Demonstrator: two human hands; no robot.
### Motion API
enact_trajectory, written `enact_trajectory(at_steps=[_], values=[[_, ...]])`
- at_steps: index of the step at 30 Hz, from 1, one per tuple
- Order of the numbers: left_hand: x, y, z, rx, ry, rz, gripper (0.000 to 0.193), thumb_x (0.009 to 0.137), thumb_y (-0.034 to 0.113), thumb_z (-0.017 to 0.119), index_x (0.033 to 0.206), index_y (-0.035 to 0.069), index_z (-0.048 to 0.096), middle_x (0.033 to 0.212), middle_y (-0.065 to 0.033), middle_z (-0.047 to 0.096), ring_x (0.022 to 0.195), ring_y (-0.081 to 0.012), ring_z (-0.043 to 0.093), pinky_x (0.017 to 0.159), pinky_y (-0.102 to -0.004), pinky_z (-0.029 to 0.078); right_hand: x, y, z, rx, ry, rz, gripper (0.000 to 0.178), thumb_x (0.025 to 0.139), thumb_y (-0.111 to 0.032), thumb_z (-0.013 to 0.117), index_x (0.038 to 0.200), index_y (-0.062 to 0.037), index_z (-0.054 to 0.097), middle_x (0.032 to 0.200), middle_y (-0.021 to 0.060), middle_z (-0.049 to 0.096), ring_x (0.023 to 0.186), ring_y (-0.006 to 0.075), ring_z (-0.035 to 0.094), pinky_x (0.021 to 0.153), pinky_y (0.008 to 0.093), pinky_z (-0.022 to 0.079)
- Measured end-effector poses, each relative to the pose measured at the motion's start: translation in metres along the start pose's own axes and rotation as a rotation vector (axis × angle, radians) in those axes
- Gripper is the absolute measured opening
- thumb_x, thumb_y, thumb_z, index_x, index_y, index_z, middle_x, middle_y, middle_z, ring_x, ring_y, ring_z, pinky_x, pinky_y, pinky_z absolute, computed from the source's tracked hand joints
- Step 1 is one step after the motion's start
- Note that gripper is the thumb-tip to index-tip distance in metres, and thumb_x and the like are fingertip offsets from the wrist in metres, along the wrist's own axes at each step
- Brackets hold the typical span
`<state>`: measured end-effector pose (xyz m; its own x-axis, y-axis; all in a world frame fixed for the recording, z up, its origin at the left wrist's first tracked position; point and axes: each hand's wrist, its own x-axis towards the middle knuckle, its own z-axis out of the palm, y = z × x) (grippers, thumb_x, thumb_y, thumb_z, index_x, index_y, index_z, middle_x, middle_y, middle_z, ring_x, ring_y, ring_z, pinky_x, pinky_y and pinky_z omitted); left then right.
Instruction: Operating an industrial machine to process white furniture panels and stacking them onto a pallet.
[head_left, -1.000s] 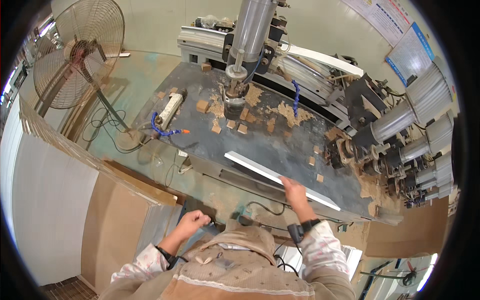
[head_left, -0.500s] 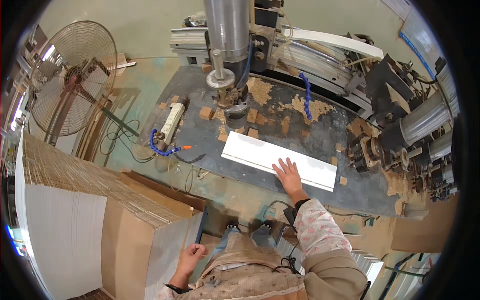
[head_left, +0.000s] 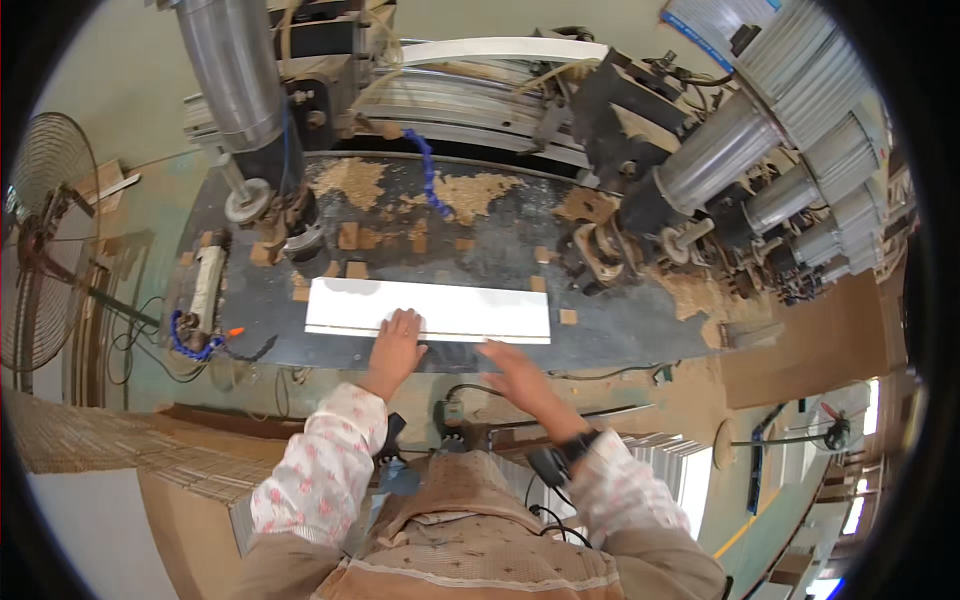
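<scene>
Mid-frame, the board (head_left: 470, 306) now seems steadied by the left hand (head_left: 398, 350), fingers flat; the right hand (head_left: 522, 380), loosely open, is freed.

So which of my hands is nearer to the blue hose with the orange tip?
Left. Your left hand rests on the white panel, right of the hose; your right hand is farther right, by the panel's near edge.

We hold our left forearm (head_left: 325, 470) slanting inward, the left grip (head_left: 398, 345) palm down with fingers (head_left: 406, 322) pointing forward. Our right forearm (head_left: 625, 485) angles inward too, the right grip (head_left: 520, 376) slightly nearer our body, loosely extended toward the left.
</scene>
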<state>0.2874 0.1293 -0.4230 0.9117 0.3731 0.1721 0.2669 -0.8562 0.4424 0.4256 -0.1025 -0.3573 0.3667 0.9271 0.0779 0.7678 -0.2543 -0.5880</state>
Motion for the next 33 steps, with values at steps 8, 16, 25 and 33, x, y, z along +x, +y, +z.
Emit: enact_trajectory(at_steps=[8,16,25,33], values=[[0.022,-0.026,0.029,0.256,-0.198,0.054,0.059,0.082,0.026,0.068,0.131,0.001,0.048,0.140,-0.0134,0.041,0.130,-0.0335,0.039,0.100,-0.0469,0.044,-0.372,-0.010,-0.177,-0.623,0.711,0.921,0.070,0.078,-0.013,0.073,0.139,-0.0003,0.042,0.141,0.0192,0.046,0.131,0.0342,0.041,0.111,0.0435,0.029],[0.023,-0.027,0.030,0.350,-0.222,0.105,0.060,0.082,0.028,0.067,0.131,0.001,0.048,0.141,-0.0136,0.042,0.130,-0.0325,0.041,0.100,-0.0442,0.045,-0.590,-0.064,-0.120,-0.758,-0.141,1.417,0.072,0.089,-0.041,0.062,0.138,0.0075,0.041,0.140,0.0334,0.039,0.130,0.0384,0.042,0.110,0.0414,0.033],[0.029,-0.026,0.035,0.334,-0.137,0.218,0.063,0.077,0.032,0.072,0.129,0.004,0.051,0.138,-0.0114,0.048,0.127,-0.0315,0.046,0.103,-0.0371,0.043,-0.558,-0.071,-0.091,-0.570,0.307,1.687,0.126,0.058,-0.018,0.088,0.153,-0.0210,0.007,0.156,0.0243,0.011,0.139,0.0511,0.016,0.105,0.0685,0.022],[0.038,0.001,0.045,0.324,-0.204,0.156,0.064,0.076,0.029,0.073,0.129,0.001,0.050,0.140,-0.0114,0.044,0.128,-0.0321,0.044,0.101,-0.0377,0.045,-0.549,-0.076,-0.086,-0.579,0.375,1.592,0.118,0.058,-0.008,0.086,0.153,-0.0222,0.016,0.156,0.0223,0.017,0.138,0.0507,0.021,0.106,0.0645,0.025]])
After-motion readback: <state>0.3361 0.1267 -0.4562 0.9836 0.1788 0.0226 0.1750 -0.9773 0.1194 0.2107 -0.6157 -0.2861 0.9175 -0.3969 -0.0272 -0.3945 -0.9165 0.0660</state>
